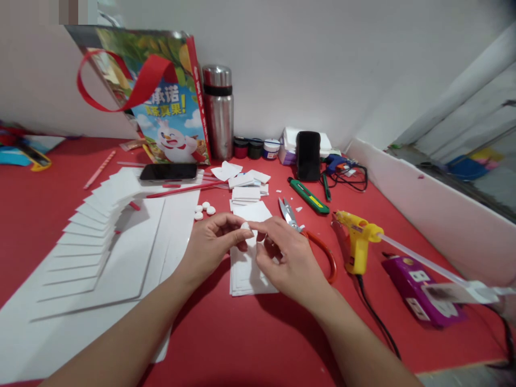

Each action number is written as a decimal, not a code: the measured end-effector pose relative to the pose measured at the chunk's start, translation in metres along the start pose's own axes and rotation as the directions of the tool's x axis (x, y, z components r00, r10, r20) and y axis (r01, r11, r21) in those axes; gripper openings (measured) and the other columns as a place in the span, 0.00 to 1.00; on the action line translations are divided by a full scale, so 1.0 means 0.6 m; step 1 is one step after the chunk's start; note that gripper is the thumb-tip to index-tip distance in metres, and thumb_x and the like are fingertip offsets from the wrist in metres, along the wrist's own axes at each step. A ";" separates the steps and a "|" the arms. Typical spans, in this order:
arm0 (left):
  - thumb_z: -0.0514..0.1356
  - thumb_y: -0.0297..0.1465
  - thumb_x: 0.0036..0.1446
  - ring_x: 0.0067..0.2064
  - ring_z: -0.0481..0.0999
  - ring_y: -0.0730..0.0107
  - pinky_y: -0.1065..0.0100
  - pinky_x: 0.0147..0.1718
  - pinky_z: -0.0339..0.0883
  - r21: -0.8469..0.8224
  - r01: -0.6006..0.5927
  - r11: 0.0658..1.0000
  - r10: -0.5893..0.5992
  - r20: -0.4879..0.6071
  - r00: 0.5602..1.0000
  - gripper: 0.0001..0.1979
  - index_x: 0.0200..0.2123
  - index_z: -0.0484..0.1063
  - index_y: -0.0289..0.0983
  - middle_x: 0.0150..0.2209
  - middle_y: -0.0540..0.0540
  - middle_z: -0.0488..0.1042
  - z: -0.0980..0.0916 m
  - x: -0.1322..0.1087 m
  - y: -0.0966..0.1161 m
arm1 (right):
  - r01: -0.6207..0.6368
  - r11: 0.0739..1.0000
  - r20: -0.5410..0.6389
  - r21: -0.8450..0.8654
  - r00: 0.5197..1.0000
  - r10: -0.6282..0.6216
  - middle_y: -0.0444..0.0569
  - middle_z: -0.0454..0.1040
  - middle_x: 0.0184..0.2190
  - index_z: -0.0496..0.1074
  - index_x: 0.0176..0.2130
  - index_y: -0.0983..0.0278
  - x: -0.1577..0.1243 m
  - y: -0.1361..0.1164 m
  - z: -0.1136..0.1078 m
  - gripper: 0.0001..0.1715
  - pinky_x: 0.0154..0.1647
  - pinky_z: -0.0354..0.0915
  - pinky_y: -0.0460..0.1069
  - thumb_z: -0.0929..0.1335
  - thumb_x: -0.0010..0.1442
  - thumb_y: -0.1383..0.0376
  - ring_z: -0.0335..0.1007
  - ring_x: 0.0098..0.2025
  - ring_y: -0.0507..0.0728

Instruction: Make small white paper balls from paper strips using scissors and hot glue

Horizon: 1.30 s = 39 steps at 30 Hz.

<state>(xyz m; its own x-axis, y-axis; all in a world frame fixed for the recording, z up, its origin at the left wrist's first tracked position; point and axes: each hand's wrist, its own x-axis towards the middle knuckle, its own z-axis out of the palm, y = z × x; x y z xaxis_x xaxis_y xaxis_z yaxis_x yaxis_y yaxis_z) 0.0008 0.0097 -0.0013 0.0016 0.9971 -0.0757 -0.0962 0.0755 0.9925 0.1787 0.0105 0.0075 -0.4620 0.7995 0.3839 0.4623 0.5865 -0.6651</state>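
Note:
Between the thumb and fingers of my left hand (pixel 217 236) is a small white disc (pixel 245 226), pinched upright. My right hand (pixel 286 252) reaches in from the other side, its index fingertip touching the disc's edge, while the thumb stays apart and the other fingers curl. Both hands are above a stack of white paper sheets (pixel 245 285). Several similar white discs (pixel 206 206) lie just beyond my left hand. Scissors with orange handles (pixel 322 252) rest beside my right hand, partly hidden by it.
At left stands a fanned white staircase-like model (pixel 80 247). Behind are folded white paper pieces (pixel 245 194), a phone (pixel 168 172), a steel flask (pixel 219 115) and a printed bag (pixel 169 107). To the right lie a green cutter (pixel 308 196), a yellow glue gun (pixel 358 239) and a purple box (pixel 419 295).

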 end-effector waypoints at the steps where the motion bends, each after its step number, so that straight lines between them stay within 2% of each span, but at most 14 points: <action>1: 0.71 0.33 0.48 0.26 0.77 0.70 0.70 0.28 0.69 0.002 0.000 1.000 0.000 -0.004 1.000 0.09 0.32 0.77 0.35 0.25 0.50 0.77 -0.001 0.000 -0.001 | 0.012 0.999 0.000 -0.031 1.000 -0.012 0.51 0.71 0.42 0.70 0.54 0.60 -0.001 0.001 0.000 0.24 0.37 0.68 0.49 0.64 0.60 0.74 0.70 0.37 0.54; 6: 0.71 0.36 0.49 0.27 0.78 0.69 0.69 0.29 0.71 0.025 -0.012 1.000 0.013 -0.026 1.000 0.12 0.34 0.79 0.35 0.26 0.48 0.79 -0.005 0.004 -0.008 | 0.114 0.964 0.047 -0.241 0.993 -0.105 0.57 0.72 0.49 0.64 0.62 0.62 -0.006 0.002 0.000 0.28 0.41 0.70 0.54 0.63 0.64 0.70 0.72 0.43 0.60; 9: 0.71 0.36 0.49 0.27 0.78 0.68 0.68 0.30 0.72 0.002 -0.007 1.000 0.007 -0.035 0.999 0.11 0.34 0.79 0.35 0.27 0.47 0.80 -0.008 0.006 -0.011 | 0.141 0.951 0.084 -0.276 0.989 -0.122 0.60 0.72 0.50 0.60 0.65 0.64 -0.007 -0.002 0.001 0.30 0.41 0.70 0.55 0.62 0.65 0.70 0.72 0.44 0.61; 12: 0.70 0.34 0.50 0.27 0.78 0.69 0.68 0.31 0.73 -0.039 -0.005 0.999 0.003 -0.038 0.999 0.10 0.34 0.79 0.36 0.28 0.48 0.80 -0.009 0.007 -0.013 | 0.065 0.993 0.000 -0.100 0.998 -0.065 0.55 0.72 0.47 0.61 0.65 0.62 -0.006 -0.008 -0.004 0.30 0.38 0.69 0.52 0.63 0.64 0.71 0.71 0.38 0.56; 15: 0.70 0.32 0.51 0.27 0.78 0.70 0.68 0.32 0.73 -0.080 -0.024 0.996 0.023 -0.015 1.000 0.07 0.34 0.79 0.36 0.27 0.49 0.80 -0.010 0.005 -0.012 | -0.072 0.978 -0.075 0.196 0.993 0.088 0.49 0.73 0.40 0.67 0.59 0.60 -0.002 -0.013 -0.013 0.25 0.31 0.65 0.47 0.64 0.64 0.71 0.67 0.31 0.51; 17: 0.70 0.30 0.51 0.27 0.78 0.71 0.69 0.32 0.73 -0.111 -0.029 0.993 0.031 0.021 0.999 0.06 0.34 0.79 0.36 0.26 0.49 0.80 -0.011 0.003 -0.011 | -0.174 0.903 -0.073 0.393 0.973 0.219 0.46 0.72 0.36 0.72 0.52 0.60 0.001 -0.014 -0.015 0.18 0.26 0.62 0.46 0.65 0.63 0.69 0.64 0.28 0.50; 20: 0.69 0.29 0.52 0.26 0.78 0.71 0.69 0.31 0.73 -0.147 -0.018 0.989 0.029 0.073 0.997 0.05 0.34 0.79 0.37 0.26 0.50 0.80 -0.011 0.001 -0.009 | -0.287 0.690 -0.006 0.664 0.921 0.389 0.41 0.67 0.25 0.74 0.42 0.62 0.006 -0.010 -0.011 0.07 0.21 0.55 0.45 0.69 0.62 0.64 0.57 0.23 0.48; 22: 0.69 0.28 0.52 0.25 0.78 0.72 0.70 0.31 0.73 -0.163 -0.013 0.987 0.031 0.105 0.994 0.05 0.34 0.79 0.37 0.26 0.50 0.80 -0.011 0.000 -0.007 | -0.323 0.519 0.065 0.791 0.889 0.454 0.37 0.62 0.20 0.73 0.39 0.62 0.009 -0.006 -0.006 0.07 0.19 0.50 0.44 0.71 0.60 0.62 0.53 0.19 0.46; 25: 0.69 0.26 0.51 0.25 0.78 0.72 0.70 0.30 0.73 -0.175 -0.008 0.985 0.037 0.167 0.985 0.04 0.33 0.80 0.36 0.26 0.50 0.79 -0.009 -0.001 -0.004 | -0.354 0.303 0.178 0.885 0.857 0.483 0.35 0.60 0.18 0.70 0.36 0.63 0.014 -0.003 0.001 0.11 0.16 0.46 0.42 0.74 0.58 0.62 0.50 0.17 0.45; 28: 0.69 0.25 0.50 0.24 0.78 0.72 0.71 0.29 0.73 -0.179 0.002 0.984 0.035 0.204 0.978 0.04 0.32 0.80 0.35 0.26 0.50 0.79 -0.005 -0.002 -0.002 | -0.392 0.208 0.257 0.896 0.841 0.476 0.34 0.62 0.17 0.68 0.35 0.63 0.016 -0.005 0.004 0.14 0.16 0.44 0.41 0.76 0.55 0.62 0.50 0.16 0.44; 34: 0.69 0.23 0.50 0.24 0.78 0.73 0.72 0.28 0.73 -0.196 0.002 0.981 0.041 0.214 0.976 0.04 0.31 0.80 0.35 0.24 0.51 0.79 -0.002 -0.003 -0.003 | -0.428 0.176 0.312 0.886 0.833 0.456 0.35 0.66 0.18 0.67 0.34 0.63 0.015 -0.006 0.009 0.18 0.16 0.45 0.40 0.77 0.52 0.63 0.51 0.16 0.43; 39: 0.69 0.23 0.50 0.24 0.77 0.73 0.73 0.28 0.73 -0.195 0.003 0.981 0.037 0.201 0.979 0.04 0.31 0.80 0.35 0.23 0.51 0.79 -0.002 -0.002 -0.004 | -0.424 0.248 0.275 0.871 0.839 0.469 0.35 0.67 0.19 0.66 0.35 0.62 0.013 -0.004 0.013 0.17 0.16 0.46 0.40 0.77 0.54 0.61 0.52 0.16 0.43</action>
<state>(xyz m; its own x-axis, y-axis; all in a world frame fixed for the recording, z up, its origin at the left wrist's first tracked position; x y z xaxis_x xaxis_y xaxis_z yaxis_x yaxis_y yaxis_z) -0.0003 0.0081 -0.0039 0.1980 0.9800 -0.0181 -0.2885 0.0759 0.9545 0.1681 0.0146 0.0072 -0.3785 0.9106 -0.1659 -0.3485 -0.3062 -0.8859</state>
